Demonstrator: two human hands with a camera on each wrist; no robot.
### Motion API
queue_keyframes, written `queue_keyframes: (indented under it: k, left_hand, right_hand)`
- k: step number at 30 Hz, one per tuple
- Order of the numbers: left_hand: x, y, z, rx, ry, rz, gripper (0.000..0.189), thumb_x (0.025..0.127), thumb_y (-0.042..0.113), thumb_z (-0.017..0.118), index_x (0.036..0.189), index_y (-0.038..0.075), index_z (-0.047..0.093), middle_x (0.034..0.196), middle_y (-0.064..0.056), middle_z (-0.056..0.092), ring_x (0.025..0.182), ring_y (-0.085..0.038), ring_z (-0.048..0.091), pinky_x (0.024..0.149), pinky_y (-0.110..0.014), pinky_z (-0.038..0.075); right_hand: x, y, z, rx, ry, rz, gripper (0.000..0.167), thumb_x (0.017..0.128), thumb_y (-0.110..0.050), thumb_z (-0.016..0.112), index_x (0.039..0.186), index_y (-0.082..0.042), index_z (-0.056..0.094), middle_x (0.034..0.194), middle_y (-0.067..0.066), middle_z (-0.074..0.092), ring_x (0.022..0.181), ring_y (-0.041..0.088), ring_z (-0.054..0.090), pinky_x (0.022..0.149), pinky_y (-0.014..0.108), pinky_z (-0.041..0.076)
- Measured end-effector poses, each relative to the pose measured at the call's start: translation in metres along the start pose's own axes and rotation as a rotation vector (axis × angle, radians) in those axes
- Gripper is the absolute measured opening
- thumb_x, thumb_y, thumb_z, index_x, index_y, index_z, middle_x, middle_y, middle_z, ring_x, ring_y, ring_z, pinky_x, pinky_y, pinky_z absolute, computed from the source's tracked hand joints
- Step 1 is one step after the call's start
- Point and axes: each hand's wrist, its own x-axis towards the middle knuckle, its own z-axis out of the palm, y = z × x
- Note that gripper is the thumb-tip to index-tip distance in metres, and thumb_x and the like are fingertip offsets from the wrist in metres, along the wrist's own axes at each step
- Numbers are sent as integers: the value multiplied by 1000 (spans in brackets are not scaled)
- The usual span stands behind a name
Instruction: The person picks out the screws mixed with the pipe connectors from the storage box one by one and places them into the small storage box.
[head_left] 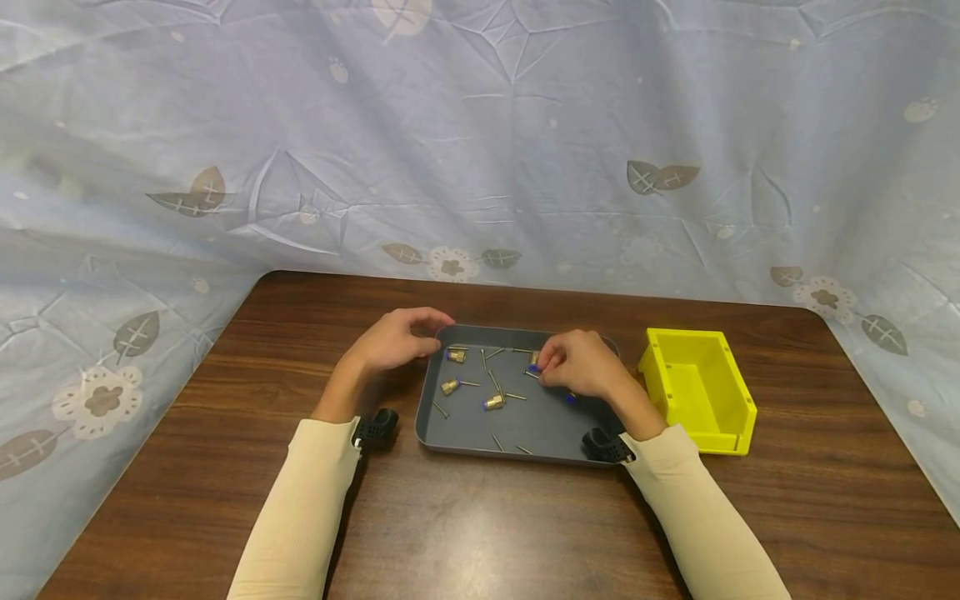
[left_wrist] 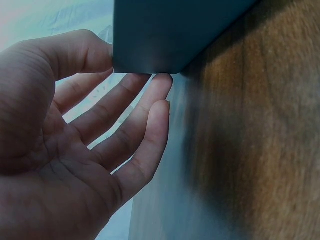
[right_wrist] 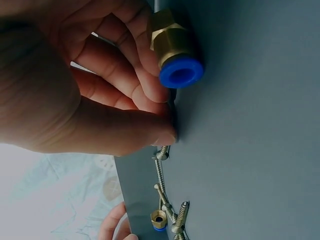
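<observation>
A grey tray [head_left: 465,433] lies on the wooden table, with several brass fittings with blue collars and thin screws scattered in it. At its far left corner my left hand [head_left: 397,340] holds the rim, thumb on the left side and fingers at the back wall. Over the tray's right part, my right hand [head_left: 581,363] has thumb and fingertips together low at the floor, pinching one end of a screw [right_wrist: 162,155] whose head sticks out below the thumb. Right beside those fingers sits a brass fitting [right_wrist: 172,42], its blue collar facing the camera.
To the right of the tray stands a yellow bin [head_left: 701,392], close to my right forearm. More fittings [head_left: 492,402] and screws [head_left: 495,382] lie in the tray's left half and middle. A patterned curtain [head_left: 480,167] hangs behind the table's far edge.
</observation>
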Motion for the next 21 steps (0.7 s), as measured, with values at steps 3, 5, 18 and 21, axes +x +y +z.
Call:
queue_keyframes:
  k: [3, 5, 18, 21]
  left_hand:
    - [0, 0, 0, 1, 0, -3, 44, 99, 10, 69, 143, 10, 72, 139, -17, 69, 123, -33, 63, 100, -49, 52]
    - [0, 0, 0, -1, 1, -1, 44, 99, 10, 69, 143, 10, 72, 139, -17, 69, 123, -33, 63, 101, -49, 51]
    - [-1, 0, 0, -12, 0, -3, 45, 99, 10, 69, 143, 10, 71, 140, -17, 69, 125, -34, 63, 101, -50, 52]
    - [-1, 0, 0, -10, -1, -6, 45, 99, 10, 69, 143, 10, 71, 140, -17, 69, 126, -34, 64, 102, -50, 52]
  right_hand:
    - [0, 0, 0, -10, -11, 1, 8, 88, -9, 88, 92, -9, 82, 80, -4, 75, 70, 12, 65, 67, 31, 55]
    - [0, 1, 0, -19, -18, 2, 6, 89, -10, 88, 92, -10, 83, 79, -5, 76, 69, 12, 64, 66, 31, 54]
    - [-2, 2, 0, -32, -37, -6, 8, 94, -10, 81, 86, -13, 84, 76, -7, 73, 63, 12, 58, 62, 31, 48]
    - [-2, 2, 0, -43, -44, -12, 10, 94, -9, 80, 86, -13, 84, 75, -7, 72, 63, 12, 58, 64, 31, 48]
